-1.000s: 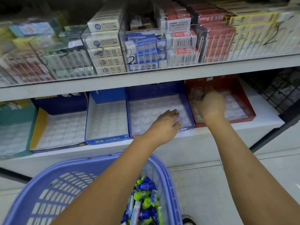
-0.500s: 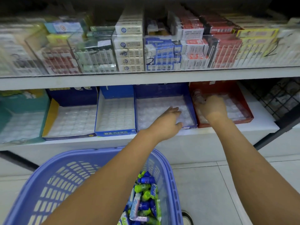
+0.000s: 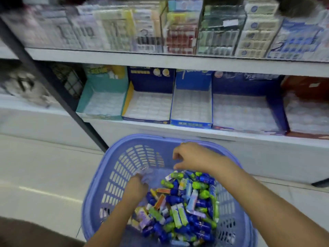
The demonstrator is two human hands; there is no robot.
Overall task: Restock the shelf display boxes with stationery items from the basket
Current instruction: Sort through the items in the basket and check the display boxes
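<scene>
Head view: the lilac basket (image 3: 110, 182) sits on the floor, with stationery items (image 3: 179, 209) heaped in its right half. Inside it, the left hand (image 3: 136, 188) curls round a clear plastic sheet (image 3: 154, 173). The right hand (image 3: 193, 158) hovers by its far rim, fingers bent, grip unclear. Beyond the basket, display boxes (image 3: 191, 104) line the lower shelf (image 3: 267, 141), and a black post (image 3: 53, 82) slants to its left. The labels are too blurred to read.

basket (image 3: 114, 163) lilac, slotted | stationery items (image 3: 178, 207) green, blue, orange | shelf (image 3: 178, 62) white
</scene>
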